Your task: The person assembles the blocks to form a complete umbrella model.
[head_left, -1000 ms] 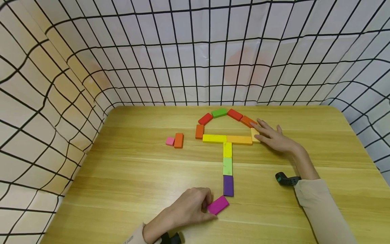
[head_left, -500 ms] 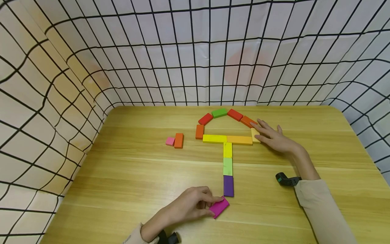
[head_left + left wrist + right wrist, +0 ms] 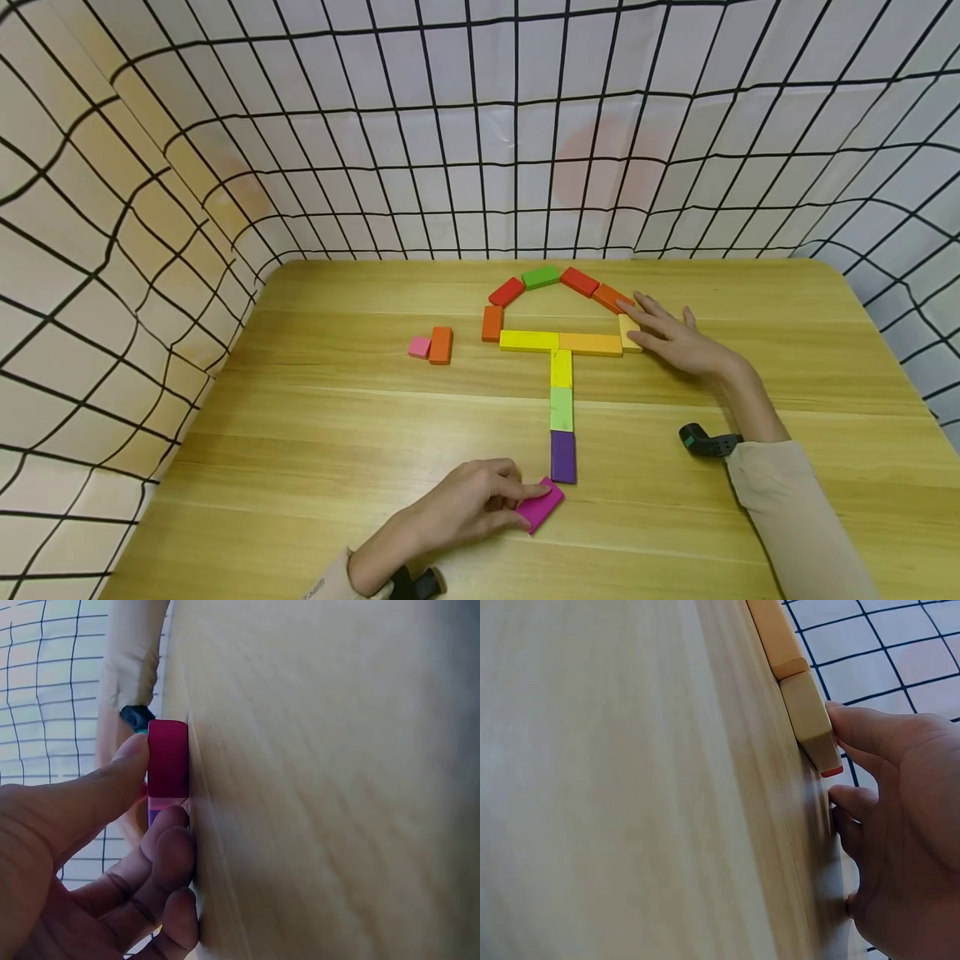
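In the head view my left hand (image 3: 472,504) pinches a magenta block (image 3: 543,507) between thumb and fingers. The block lies at a slant, its upper corner close to the lower end of a purple block (image 3: 563,457). The left wrist view shows the magenta block (image 3: 168,759) upright against the table plane, thumb on one side. My right hand (image 3: 678,337) reaches over the right end of the shape, loosely spread. Its fingers touch the orange block (image 3: 612,297) and its thumb the pale yellow block (image 3: 630,332); the right wrist view shows this pale block (image 3: 810,720) beside the thumb.
Green (image 3: 542,277), red and orange blocks form an arch above a yellow bar (image 3: 529,341) and a light orange bar (image 3: 591,344). Below runs a column with a light green block (image 3: 561,408). To the left lie a pink block (image 3: 419,347) and an orange block (image 3: 441,346).
The left fingers have come over the top of the magenta block, and it has turned to a steeper slant beside the purple block. My right hand stays in place.
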Motion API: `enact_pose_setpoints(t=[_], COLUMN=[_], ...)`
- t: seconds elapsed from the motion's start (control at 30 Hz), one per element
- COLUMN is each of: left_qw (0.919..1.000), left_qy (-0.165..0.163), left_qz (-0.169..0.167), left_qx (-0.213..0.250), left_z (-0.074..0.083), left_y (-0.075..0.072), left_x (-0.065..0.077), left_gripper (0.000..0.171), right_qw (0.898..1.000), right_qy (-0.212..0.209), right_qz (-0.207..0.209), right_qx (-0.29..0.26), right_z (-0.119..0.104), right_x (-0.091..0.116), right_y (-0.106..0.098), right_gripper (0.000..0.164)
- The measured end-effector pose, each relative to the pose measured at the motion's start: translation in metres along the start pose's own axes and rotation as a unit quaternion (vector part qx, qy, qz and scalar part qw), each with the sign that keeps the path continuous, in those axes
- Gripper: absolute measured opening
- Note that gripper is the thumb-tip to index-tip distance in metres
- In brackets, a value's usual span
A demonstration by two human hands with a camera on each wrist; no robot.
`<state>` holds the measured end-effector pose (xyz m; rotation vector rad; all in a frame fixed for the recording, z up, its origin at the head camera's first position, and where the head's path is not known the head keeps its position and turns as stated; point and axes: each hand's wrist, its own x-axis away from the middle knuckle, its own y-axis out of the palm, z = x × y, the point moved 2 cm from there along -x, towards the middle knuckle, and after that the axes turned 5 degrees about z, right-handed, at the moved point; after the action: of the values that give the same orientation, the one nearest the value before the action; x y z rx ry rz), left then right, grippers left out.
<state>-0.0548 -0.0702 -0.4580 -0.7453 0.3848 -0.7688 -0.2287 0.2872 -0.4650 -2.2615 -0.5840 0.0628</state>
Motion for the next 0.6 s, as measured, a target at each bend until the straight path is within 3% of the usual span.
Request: enact_pose_setpoints(t=[0.37,0.6], left_qw=[0.9998,0.9999], left_qy=[0.002,-0.013], left_qz=[0.001,-0.005], left_qx=[-0.020,0.002], left_z=[0.0009,0.0012], left_y=[0.0010,-0.0011], left_x=[-0.0015,-0.0020], left_gripper=[0.053,0.053], right_qw=[1.000,1.000], right_qy=[0.002,0.003], right_qz=[0.000,0.000], right_qx=[-0.006,-0.005], right_z=[0.0009,0.0005], right_x=[0.0002,0.0003], right_y=[-0.0004,-0.0004], right_gripper=[0.065,0.065])
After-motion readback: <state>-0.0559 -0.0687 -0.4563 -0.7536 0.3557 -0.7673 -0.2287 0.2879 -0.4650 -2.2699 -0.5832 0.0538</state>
